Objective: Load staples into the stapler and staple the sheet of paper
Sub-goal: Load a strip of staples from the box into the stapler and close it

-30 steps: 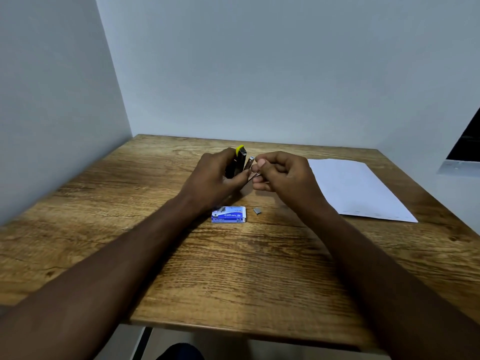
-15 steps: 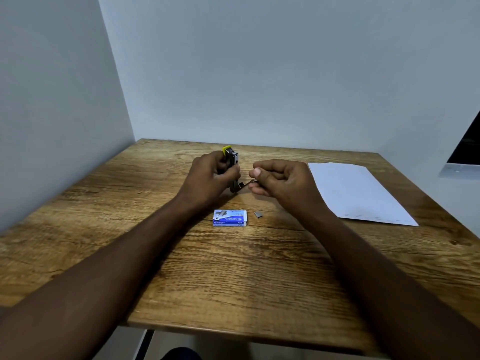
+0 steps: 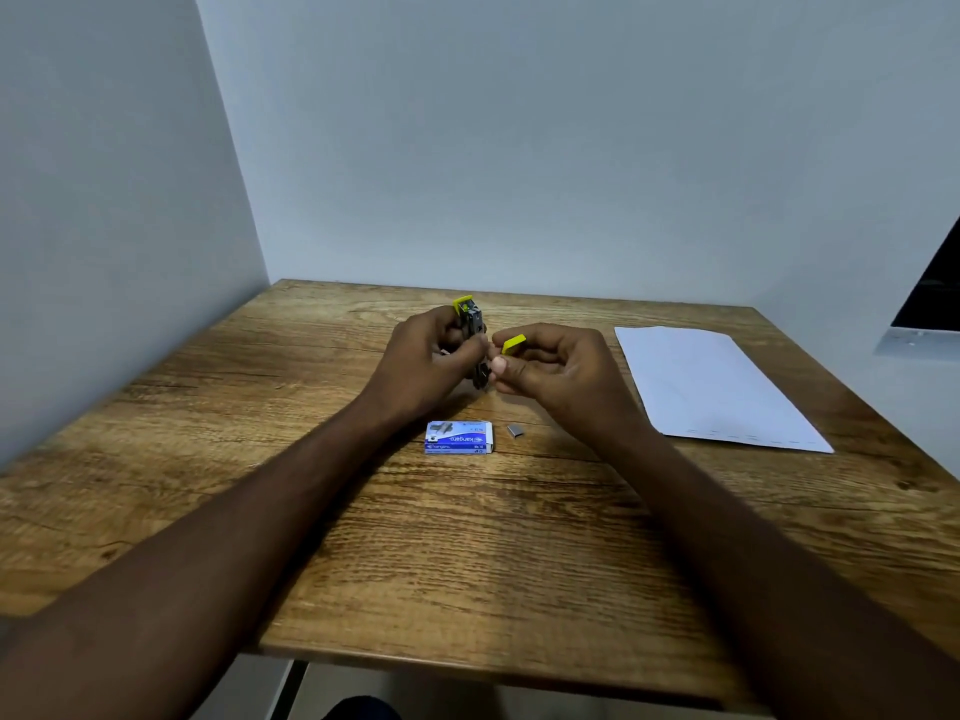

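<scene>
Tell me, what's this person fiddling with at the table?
A person is working on a small stapler, held upright above the table in the left hand. The right hand pinches a yellow-tipped piece right beside it, apparently part of the stapler's loading mechanism. A blue staple box and a short strip of staples lie on the wood nearer the person. The sheet of paper lies untouched to the right.
</scene>
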